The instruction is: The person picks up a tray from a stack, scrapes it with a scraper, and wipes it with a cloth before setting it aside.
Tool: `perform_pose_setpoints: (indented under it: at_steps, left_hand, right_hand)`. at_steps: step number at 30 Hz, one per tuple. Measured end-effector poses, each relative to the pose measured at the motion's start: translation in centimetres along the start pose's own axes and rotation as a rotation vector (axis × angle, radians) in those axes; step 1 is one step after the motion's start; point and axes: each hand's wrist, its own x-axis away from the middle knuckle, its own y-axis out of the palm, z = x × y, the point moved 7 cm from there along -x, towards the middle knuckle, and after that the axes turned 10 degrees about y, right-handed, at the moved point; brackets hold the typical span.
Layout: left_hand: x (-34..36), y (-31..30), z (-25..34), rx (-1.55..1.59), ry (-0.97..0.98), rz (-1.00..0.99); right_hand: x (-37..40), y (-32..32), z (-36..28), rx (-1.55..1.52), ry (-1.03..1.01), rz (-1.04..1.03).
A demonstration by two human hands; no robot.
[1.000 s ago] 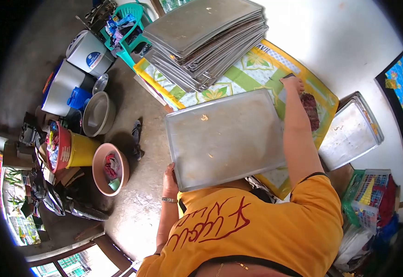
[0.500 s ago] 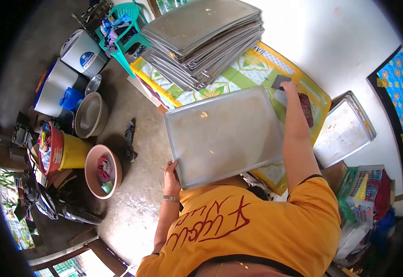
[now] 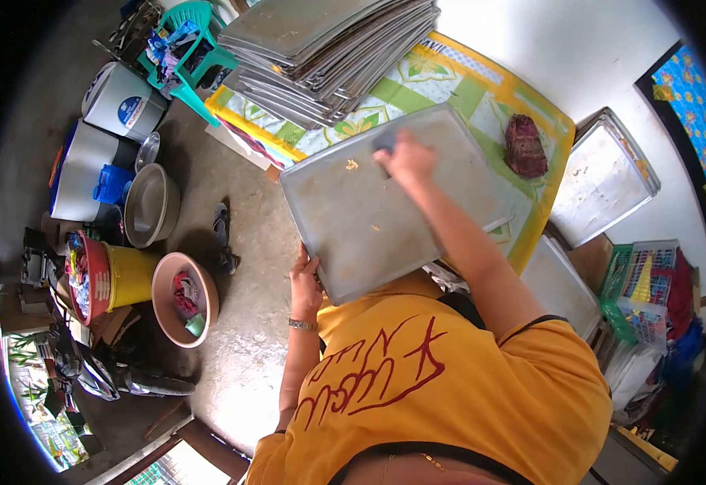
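Grip of the left hand (image 3: 305, 279): we see the fingers closed over the lower left edge of the metal tray (image 3: 369, 226), bearing it up from that side. Grip of the right hand (image 3: 407, 158): narrow, the fingers pinched on a small dark tool (image 3: 384, 142) whose edge is pressed to the tray's upper surface. The metal tray sits at the centre of the frame, slanted, its near edge against the person's yellow shirt and its far end over the table (image 3: 490, 97). We cannot tell whether that end rests on the cloth.

We judge the step in hand to be scraping the tray's face clean. A pale crumb (image 3: 351, 165) lies just left of the tool, stuck or loose we cannot say. The next move calls for a firm hold at the left edge while the tool is drawn flat across the metal toward that crumb.

At the upper centre of the frame stands a stack of trays (image 3: 329, 36). A dark red lump (image 3: 525, 145) lies on the cloth at right.
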Motion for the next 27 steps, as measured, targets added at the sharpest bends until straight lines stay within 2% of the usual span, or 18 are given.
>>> perform_pose_setpoints:
  at_steps: [3, 4, 5, 7, 9, 12, 15, 17, 20, 22, 23, 25, 27]
  left_hand:
    - [0.4, -0.5, 0.1, -0.042, -0.048, -0.031]
    - [0.4, -0.9, 0.2, -0.081, -0.068, -0.057]
    - [1.2, 0.4, 1.2, -0.064, -0.070, -0.002]
    - [1.2, 0.8, 0.9, -0.010, -0.108, -0.017]
    - [1.3, 0.9, 0.8, 0.015, -0.122, -0.029]
    - [1.1, 0.6, 0.4, 0.008, -0.118, -0.041]
    - [1.4, 1.0, 0.8, 0.076, -0.122, -0.045]
    - [1.4, 0.3, 0.7, 0.064, -0.135, -0.049]
    - [0.8, -0.9, -0.4, 0.013, -0.141, -0.088]
    - [0.6, -0.8, -0.6, -0.013, -0.162, -0.111]
    - [0.8, -0.3, -0.2, -0.017, -0.180, -0.110]
    - [1.2, 0.4, 0.6, -0.034, -0.223, -0.059]
    - [0.4, -0.9, 0.2, -0.030, -0.191, -0.091]
  right_hand:
    - [0.4, 1.9, -2.0, 0.035, -0.181, 0.134]
    - [-1.9, 0.1, 0.5, -0.012, 0.005, 0.160]
    - [-4.4, -2.4, 4.2, -0.056, 0.188, 0.183]
    - [-6.7, -4.0, 8.6, -0.129, 0.384, 0.146]
    - [-5.1, -1.3, 4.7, -0.026, 0.207, 0.128]
    - [2.2, 3.6, -4.0, 0.044, -0.119, 0.027]
    - [1.3, 3.4, -2.8, 0.016, -0.018, 0.064]
    - [-2.4, -0.3, 3.0, -0.141, 0.277, 0.175]
    - [-2.4, -0.4, 3.1, -0.164, 0.263, 0.070]
    - [2.9, 2.8, -3.9, -0.127, 0.051, 0.116]
    - [5.5, 4.8, -7.4, -0.042, -0.119, 0.140]
    - [9.8, 4.8, -11.8, -0.103, -0.434, 0.115]
    - [7.4, 2.8, -8.1, -0.250, -0.225, 0.094]
